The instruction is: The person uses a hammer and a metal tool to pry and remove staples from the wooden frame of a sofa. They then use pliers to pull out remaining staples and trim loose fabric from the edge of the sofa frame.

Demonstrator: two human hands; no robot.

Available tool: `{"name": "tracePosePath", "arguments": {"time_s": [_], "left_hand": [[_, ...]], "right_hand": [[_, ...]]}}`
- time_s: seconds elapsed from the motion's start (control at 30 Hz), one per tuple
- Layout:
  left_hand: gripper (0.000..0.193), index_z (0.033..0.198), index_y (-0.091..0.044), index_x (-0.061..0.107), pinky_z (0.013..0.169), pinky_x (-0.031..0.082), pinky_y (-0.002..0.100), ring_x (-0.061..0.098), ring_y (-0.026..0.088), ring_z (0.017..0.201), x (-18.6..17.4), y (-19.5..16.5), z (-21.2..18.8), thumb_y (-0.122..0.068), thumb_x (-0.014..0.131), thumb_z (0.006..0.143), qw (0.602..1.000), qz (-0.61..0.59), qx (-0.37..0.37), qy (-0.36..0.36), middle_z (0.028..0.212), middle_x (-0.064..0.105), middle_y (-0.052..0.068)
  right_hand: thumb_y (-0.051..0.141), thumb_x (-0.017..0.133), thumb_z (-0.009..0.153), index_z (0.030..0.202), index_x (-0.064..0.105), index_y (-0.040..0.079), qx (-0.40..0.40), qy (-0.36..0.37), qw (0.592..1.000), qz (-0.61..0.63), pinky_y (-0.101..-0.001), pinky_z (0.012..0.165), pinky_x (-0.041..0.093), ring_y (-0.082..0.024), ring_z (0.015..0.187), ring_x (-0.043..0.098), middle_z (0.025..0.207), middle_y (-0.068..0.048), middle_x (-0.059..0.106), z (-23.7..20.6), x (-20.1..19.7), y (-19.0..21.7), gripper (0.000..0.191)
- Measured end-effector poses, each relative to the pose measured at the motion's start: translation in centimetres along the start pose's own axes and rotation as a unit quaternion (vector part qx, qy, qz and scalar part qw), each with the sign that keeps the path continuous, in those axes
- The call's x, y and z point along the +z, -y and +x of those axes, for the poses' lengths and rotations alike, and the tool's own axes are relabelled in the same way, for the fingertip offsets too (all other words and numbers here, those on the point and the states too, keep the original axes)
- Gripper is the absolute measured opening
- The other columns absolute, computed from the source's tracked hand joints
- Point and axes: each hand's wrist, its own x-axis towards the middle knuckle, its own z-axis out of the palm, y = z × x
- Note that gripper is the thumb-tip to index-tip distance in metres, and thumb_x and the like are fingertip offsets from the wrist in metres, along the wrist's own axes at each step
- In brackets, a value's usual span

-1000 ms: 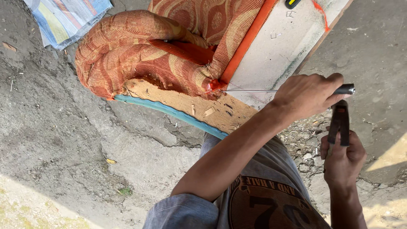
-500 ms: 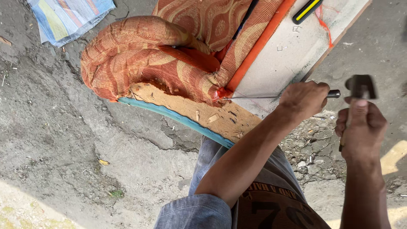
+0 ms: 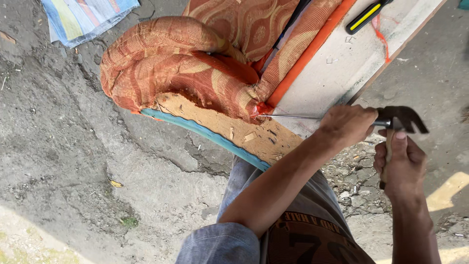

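step: driving screwdriver (image 3: 298, 117) tip under orange upholstery (image 3: 195, 73) at board edge | left hand (image 3: 348, 124) clenched on its handle | right hand (image 3: 401, 164) grasping claw hammer (image 3: 401, 119), head touching handle butt | next: square strike

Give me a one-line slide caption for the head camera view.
Left hand holds a screwdriver against the orange upholstered seat while the right hand sets a hammer to its handle end.

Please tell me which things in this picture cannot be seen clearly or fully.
Head view:
- Screwdriver handle: covered by the left hand.
- Its tip: buried in the orange fabric.
- Hammer handle: mostly wrapped by the right hand.
- Yellow-black tool: cut off by the top edge.
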Motion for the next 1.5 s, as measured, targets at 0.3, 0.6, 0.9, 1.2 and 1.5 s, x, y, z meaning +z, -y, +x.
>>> {"name": "tracePosePath", "arguments": {"time_s": [0.3, 0.6, 0.9, 1.2, 1.5], "left_hand": [[0.016, 0.100, -0.016, 0.056, 0.044, 0.039, 0.027, 0.043, 0.008, 0.046, -3.0, 1.5, -17.7, -0.031, 0.058, 0.102, 0.954, -0.084, 0.282, -0.052, 0.063, 0.049, -0.003], [0.016, 0.103, -0.014, 0.060, 0.040, 0.039, 0.034, 0.042, 0.010, 0.036, -2.7, -4.5, -16.7, -0.028, 0.052, 0.105, 0.948, -0.015, 0.317, 0.008, 0.051, 0.045, -0.003], [0.011, 0.103, -0.013, 0.057, 0.036, 0.042, 0.029, 0.047, 0.004, 0.036, -0.7, -5.4, -12.1, -0.020, 0.051, 0.097, 0.967, 0.038, 0.235, 0.096, 0.052, 0.048, -0.004], [0.009, 0.097, -0.011, 0.057, 0.037, 0.044, 0.030, 0.044, 0.008, 0.039, 0.9, -3.3, -9.9, -0.019, 0.052, 0.095, 0.975, 0.059, 0.180, 0.119, 0.055, 0.046, 0.000], [0.011, 0.087, -0.017, 0.064, 0.052, 0.049, 0.024, 0.043, 0.006, 0.053, 3.4, -1.2, -2.7, -0.012, 0.058, 0.095, 0.969, 0.147, 0.108, 0.164, 0.065, 0.050, -0.002]], "right_hand": [[0.035, 0.047, 0.119, 0.124, 0.062, 0.000, -0.044, -0.018, 0.998, 0.037, -0.0273, 0.048, 0.039, -0.009, 0.058, 0.050, 0.077, -0.005, 0.057, -4.0, -2.7, -2.2, 0.038], [0.030, 0.048, 0.119, 0.126, 0.063, -0.002, -0.040, 0.003, 0.998, 0.044, -0.0270, 0.047, 0.039, -0.009, 0.055, 0.049, 0.074, -0.005, 0.057, -4.3, -2.1, -2.9, 0.036], [0.030, 0.052, 0.121, 0.124, 0.065, -0.005, -0.081, -0.014, 0.996, 0.022, -0.0256, 0.054, 0.035, -0.008, 0.063, 0.048, 0.077, -0.006, 0.060, -5.1, -3.9, -4.3, 0.037], [0.032, 0.050, 0.119, 0.128, 0.063, -0.003, -0.037, -0.010, 0.998, 0.048, -0.0263, 0.049, 0.037, -0.010, 0.058, 0.048, 0.076, -0.007, 0.057, -5.7, -3.9, -4.4, 0.038], [0.031, 0.049, 0.118, 0.127, 0.063, -0.003, -0.020, -0.008, 0.999, 0.039, -0.0265, 0.048, 0.038, -0.009, 0.058, 0.050, 0.075, -0.005, 0.056, -6.6, -3.5, -5.0, 0.037]]}}
